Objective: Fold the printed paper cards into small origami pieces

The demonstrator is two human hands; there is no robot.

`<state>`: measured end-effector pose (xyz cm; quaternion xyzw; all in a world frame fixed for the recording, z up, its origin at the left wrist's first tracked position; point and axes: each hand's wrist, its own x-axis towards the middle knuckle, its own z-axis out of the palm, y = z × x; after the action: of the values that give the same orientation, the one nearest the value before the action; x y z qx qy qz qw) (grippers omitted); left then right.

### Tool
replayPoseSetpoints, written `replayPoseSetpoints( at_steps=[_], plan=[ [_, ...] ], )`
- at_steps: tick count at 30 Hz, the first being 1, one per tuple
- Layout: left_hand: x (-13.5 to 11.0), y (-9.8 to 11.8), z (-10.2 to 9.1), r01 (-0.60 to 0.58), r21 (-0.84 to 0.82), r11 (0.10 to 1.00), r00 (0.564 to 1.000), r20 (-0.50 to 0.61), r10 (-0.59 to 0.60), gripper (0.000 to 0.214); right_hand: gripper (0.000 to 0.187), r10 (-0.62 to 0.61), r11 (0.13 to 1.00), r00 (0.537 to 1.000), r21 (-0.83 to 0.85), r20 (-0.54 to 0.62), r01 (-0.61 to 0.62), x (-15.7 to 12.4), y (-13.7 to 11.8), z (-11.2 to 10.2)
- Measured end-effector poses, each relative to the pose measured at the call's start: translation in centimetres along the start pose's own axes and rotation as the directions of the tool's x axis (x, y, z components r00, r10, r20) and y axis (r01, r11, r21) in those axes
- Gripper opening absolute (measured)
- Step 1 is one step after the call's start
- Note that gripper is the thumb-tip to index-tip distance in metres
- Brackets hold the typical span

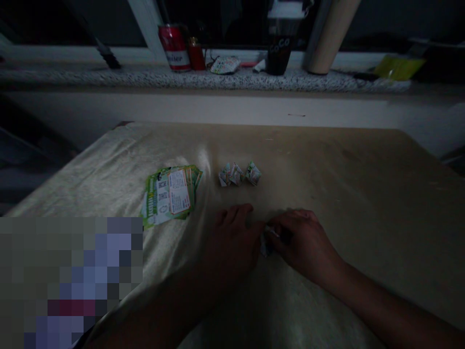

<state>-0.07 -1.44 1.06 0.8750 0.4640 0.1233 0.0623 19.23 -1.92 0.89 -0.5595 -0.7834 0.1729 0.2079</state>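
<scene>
My left hand [232, 237] and my right hand [303, 240] meet near the front of a cloth-covered table [345, 194]. Both pinch a small folded piece of printed paper [267, 242] between their fingertips; most of it is hidden by the fingers. Just beyond the hands lie three small folded paper pieces [239, 174] in a row. To their left rests a fanned stack of green printed leaflets [170, 194].
A speckled ledge [203, 80] runs behind the table with a red can [174, 47], a small red bottle [196, 54], a dark cup [279, 51], a pale roll [329, 36] and a yellow packet [397, 67]. The scene is dim. A blurred patch covers the lower left.
</scene>
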Motion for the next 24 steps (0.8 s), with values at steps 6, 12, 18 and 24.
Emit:
replayPoseSetpoints(
  at_steps=[6,12,18,24],
  plan=[
    [0.0,0.0,0.0,0.007,-0.017,1.000,1.000,0.014,-0.007,0.027,0.014,0.000,0.998,1.000,0.069,0.000,0.000,0.0,0.7,0.0],
    [0.0,0.0,-0.3,0.033,-0.039,0.999,0.999,0.039,-0.031,0.028,0.012,-0.066,0.991,0.996,0.119,0.053,0.059,0.1,1.0,-0.8],
    [-0.3,-0.2,-0.8,0.032,-0.133,0.991,0.997,0.078,-0.022,0.036,0.027,-0.219,0.959,0.973,0.198,0.075,0.200,-0.7,1.5,-1.8],
    [-0.6,-0.9,-1.4,0.017,-0.178,0.984,0.988,0.153,0.011,0.054,0.020,-0.308,0.924,0.949,0.263,0.074,0.279,-0.7,2.0,-2.0]
  ],
)
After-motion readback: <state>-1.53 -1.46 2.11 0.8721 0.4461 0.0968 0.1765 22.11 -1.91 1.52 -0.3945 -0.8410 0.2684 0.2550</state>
